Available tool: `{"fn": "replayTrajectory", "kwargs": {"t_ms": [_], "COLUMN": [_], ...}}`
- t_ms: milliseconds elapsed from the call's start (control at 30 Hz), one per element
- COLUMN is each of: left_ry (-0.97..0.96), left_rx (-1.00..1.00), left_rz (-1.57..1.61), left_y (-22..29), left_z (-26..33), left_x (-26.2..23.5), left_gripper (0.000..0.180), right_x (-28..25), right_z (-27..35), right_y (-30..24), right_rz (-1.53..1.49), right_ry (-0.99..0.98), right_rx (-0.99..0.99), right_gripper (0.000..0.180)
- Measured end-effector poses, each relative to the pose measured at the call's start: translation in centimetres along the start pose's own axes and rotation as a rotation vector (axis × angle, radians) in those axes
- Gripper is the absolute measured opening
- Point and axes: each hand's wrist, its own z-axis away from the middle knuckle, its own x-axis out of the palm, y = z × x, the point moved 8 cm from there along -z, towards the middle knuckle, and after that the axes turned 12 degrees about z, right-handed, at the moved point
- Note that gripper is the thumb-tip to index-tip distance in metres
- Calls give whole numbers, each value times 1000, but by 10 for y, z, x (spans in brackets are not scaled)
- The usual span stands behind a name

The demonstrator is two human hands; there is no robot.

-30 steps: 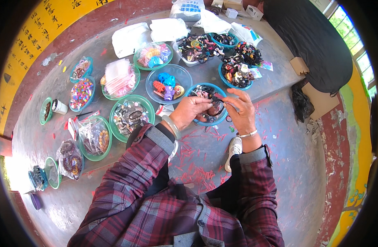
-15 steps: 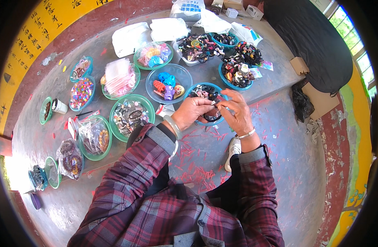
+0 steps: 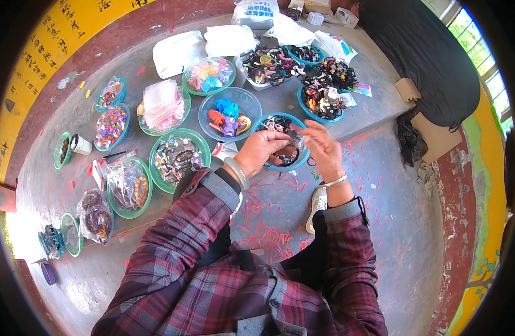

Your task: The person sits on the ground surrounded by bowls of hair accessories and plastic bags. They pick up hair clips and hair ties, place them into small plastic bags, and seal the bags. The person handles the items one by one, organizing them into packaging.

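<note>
Over a blue basin [image 3: 302, 159] of dark hair ties, my left hand [image 3: 263, 150] is closed, thumb and fingers pressed together. What it pinches is hard to make out; a clear, shiny patch shows beside its fingertips. My right hand [image 3: 325, 154] is raised just to the right of it, apart from it, its fingers smeared by motion. A small reddish strip shows by its fingertips, and a small dark ring [image 3: 311, 162] appears beside its palm; whether the hand holds either is unclear. My left wrist wears a pale bangle [image 3: 235, 172], my right a silver one [image 3: 334, 181].
A clear blue bowl [image 3: 204, 124] with colourful hair ties stands left of the basin. A green basin [image 3: 155, 168] of bagged pieces lies nearer. Heaped black hair ties [image 3: 271, 64] and white bags [image 3: 178, 53] are farther off. Red scraps [image 3: 268, 238] litter the floor beside my white shoe [image 3: 319, 210].
My hands were together at the fingertips with a small pale piece between them. Now the right hand has drawn away to the right, and the left has shifted slightly.
</note>
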Motion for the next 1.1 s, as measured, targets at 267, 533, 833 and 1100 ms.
{"fn": "replayTrajectory", "kwargs": {"t_ms": [267, 533, 833, 1100], "left_ry": [66, -9, -27, -58], "left_rx": [69, -27, -37, -25], "left_rz": [245, 212, 269, 392], "left_y": [2, -5, -6, -9], "left_z": [-4, 1, 0, -5], "left_x": [-9, 2, 4, 3], "left_gripper": [17, 20, 21, 21], "right_x": [18, 18, 18, 20], "right_z": [20, 35, 37, 36], "right_y": [34, 28, 34, 41], "right_rz": [-394, -407, -514, -600], "right_ry": [30, 73, 75, 85], "right_rx": [472, 498, 524, 501], "right_gripper": [15, 11, 7, 9]}}
